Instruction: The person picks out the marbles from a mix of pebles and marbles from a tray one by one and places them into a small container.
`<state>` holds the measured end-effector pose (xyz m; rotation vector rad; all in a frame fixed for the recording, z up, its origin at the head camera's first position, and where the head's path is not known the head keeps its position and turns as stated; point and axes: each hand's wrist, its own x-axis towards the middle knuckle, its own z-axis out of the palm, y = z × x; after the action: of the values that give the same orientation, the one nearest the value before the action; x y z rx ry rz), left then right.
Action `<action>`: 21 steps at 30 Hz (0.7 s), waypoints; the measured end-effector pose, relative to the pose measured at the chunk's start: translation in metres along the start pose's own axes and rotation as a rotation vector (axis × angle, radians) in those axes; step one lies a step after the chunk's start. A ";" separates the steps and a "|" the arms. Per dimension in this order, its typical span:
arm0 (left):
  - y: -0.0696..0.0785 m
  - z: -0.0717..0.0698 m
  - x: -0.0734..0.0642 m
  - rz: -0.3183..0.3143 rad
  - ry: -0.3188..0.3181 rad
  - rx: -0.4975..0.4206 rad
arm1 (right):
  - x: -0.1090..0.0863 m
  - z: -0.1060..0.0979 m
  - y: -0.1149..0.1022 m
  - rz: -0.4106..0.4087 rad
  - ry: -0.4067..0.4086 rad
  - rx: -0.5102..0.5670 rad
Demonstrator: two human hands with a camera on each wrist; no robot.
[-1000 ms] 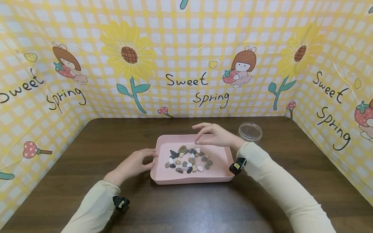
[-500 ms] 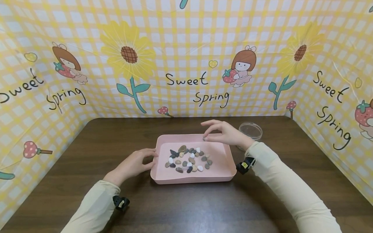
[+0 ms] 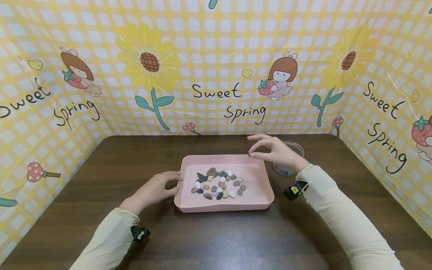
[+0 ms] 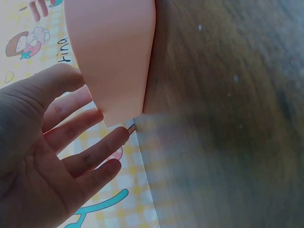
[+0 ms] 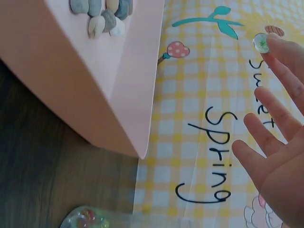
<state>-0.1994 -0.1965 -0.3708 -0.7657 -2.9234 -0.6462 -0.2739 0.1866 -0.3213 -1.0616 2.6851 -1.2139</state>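
Note:
A pink rectangular tray (image 3: 222, 207) lies on the table with several grey, white and tan pebbles (image 3: 221, 185) spread over its bottom. My left hand (image 3: 153, 192) rests its fingertips against the tray's left rim, fingers fairly straight and spread in the left wrist view. Between thumb and forefinger my right hand (image 3: 278, 150) pinches a clear glass marble (image 5: 261, 43) with green inside, above the tray's back right corner. The other fingers of that hand are spread apart. Partly behind the right hand stands a clear round jar (image 3: 278, 169) with several coloured marbles at its bottom.
The brown wooden table (image 3: 216, 240) extends around the tray. A yellow checked cloth (image 3: 216, 48) with printed flowers and lettering hangs along the table's back and both sides.
My right hand has moved right with the marble, from over the tray's back part to its back right corner, nearer the jar. The left hand has stayed at the rim.

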 end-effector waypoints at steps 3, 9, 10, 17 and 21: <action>0.000 0.000 0.000 0.006 0.003 0.003 | -0.003 -0.003 0.005 -0.006 0.027 -0.017; 0.000 0.000 0.000 0.019 0.010 0.007 | -0.013 -0.009 0.014 0.045 0.086 0.001; 0.001 0.000 0.000 0.018 0.009 0.006 | -0.015 -0.011 0.015 0.060 0.094 -0.001; 0.001 -0.001 0.000 0.008 0.002 0.006 | -0.024 -0.019 0.027 0.101 0.138 0.057; 0.001 -0.001 0.000 0.007 -0.004 0.000 | -0.028 -0.023 0.033 0.108 0.177 0.071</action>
<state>-0.1988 -0.1962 -0.3692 -0.7771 -2.9232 -0.6444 -0.2776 0.2342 -0.3346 -0.8260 2.7603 -1.4335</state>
